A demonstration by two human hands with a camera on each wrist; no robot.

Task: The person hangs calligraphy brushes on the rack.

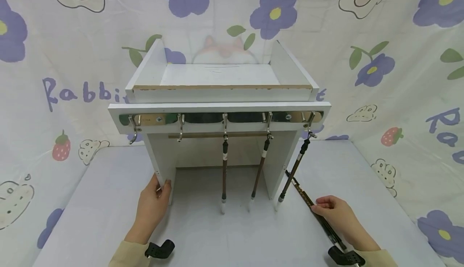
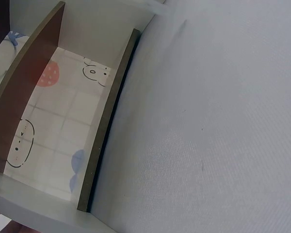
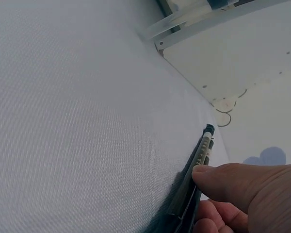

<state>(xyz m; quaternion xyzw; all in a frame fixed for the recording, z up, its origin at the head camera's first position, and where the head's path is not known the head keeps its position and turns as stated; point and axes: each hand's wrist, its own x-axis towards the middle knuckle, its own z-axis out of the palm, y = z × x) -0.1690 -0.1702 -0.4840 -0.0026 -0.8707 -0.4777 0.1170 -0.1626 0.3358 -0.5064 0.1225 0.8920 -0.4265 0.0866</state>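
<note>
Head view: the left hand (image 1: 153, 202) grips a boxy white metal-hooked rack (image 1: 224, 96) at eight o'clock. The right hand (image 1: 338, 215) pinches slim dark rods (image 1: 328, 228) at four.

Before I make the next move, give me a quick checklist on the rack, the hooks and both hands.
1. Left hand on rack: ok, gripping its left side panel.
2. Right hand on dark rods: ok, pinching at least one.
3. Number of rods pinched: cannot tell, they overlap.
4. Bare hooks available: ok, leftmost hook and second hook.
5. Three brushes hanging: ok, on the remaining hooks.
</note>
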